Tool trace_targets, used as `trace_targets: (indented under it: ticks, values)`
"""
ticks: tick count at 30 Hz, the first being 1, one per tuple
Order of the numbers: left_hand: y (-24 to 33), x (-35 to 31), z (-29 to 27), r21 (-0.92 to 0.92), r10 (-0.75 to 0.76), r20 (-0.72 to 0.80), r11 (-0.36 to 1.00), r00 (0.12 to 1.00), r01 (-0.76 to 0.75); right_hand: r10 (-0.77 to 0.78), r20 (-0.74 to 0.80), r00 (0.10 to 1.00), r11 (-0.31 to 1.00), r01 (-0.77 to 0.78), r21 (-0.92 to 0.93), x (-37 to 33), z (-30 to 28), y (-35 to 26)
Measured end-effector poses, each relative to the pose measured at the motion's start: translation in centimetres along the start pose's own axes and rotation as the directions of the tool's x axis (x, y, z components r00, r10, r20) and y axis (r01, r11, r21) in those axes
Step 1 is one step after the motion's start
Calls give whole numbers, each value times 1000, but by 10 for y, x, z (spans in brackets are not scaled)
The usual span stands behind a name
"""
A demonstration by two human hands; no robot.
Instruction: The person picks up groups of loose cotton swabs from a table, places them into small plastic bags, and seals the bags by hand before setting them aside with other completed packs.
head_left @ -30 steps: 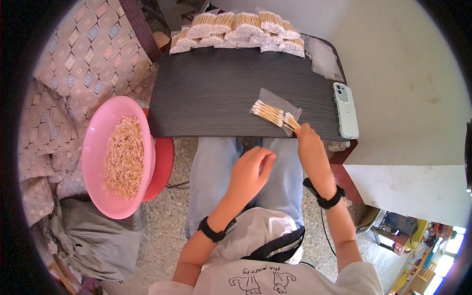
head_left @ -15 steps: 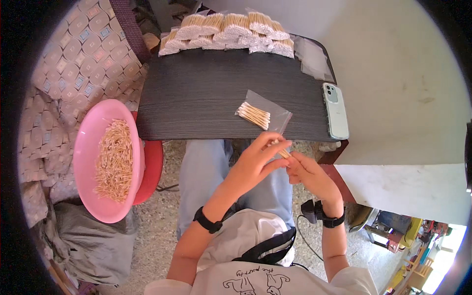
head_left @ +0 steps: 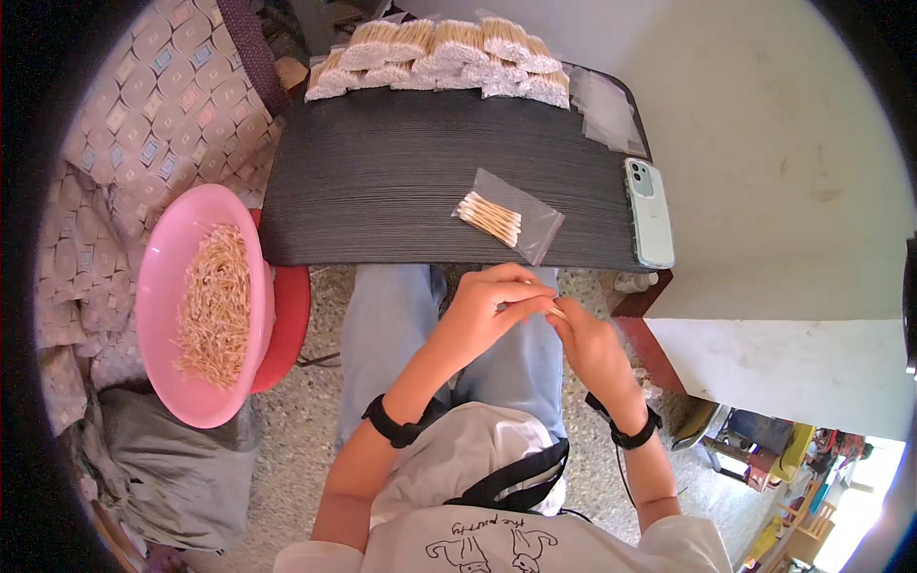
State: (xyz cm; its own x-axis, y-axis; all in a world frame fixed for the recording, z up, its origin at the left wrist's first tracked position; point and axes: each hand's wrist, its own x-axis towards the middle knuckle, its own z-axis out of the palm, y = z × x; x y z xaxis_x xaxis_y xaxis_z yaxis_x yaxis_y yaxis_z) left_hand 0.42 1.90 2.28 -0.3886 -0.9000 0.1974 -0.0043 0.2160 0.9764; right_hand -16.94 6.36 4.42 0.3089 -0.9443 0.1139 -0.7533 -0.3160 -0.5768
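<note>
Just off the table's near edge, over my lap, both hands meet around a small bunch of cotton swabs [head_left: 556, 311]. My left hand [head_left: 492, 304] has its fingers closed about one end of the bunch. The other end is in the closed fingers of my right hand [head_left: 589, 342]; most of the swabs are hidden between them. Beyond the hands, a clear zip bag [head_left: 537, 224] lies flat on the table. A small cluster of cotton swabs [head_left: 491, 219] rests in it.
Filled swab bags [head_left: 449, 53] are piled along the dark table's [head_left: 382, 181] far edge. Flat clear bags [head_left: 607, 110] lie at the far right, near a phone [head_left: 650, 212]. A pink basin [head_left: 158, 315] of loose swabs stands left, above a red stool [head_left: 288, 329].
My left fingers have folded down over the swabs, so less of the bunch shows. The right hand has turned and dropped slightly. The bag on the table lies as before.
</note>
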Motion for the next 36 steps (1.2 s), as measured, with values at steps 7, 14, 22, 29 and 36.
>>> trace_targets:
  ticks: [7,14,22,29,36]
  values:
    - [-12,26,11,322,309,-188,916,932,-239,194,-148,970,977,-177,119,4,0,27]
    - [-23,35,23,862,388,-184,505,903,-41,368,-120,922,921,-343,186,12,18,32]
    - [-28,37,18,827,409,-225,560,885,-48,338,-148,930,915,-287,282,23,19,27]
    - [-26,39,15,824,425,-162,555,891,-115,372,1,928,840,-337,425,25,12,25]
    - [-37,39,12,797,401,-107,582,910,-163,311,47,949,855,-301,422,31,8,34]
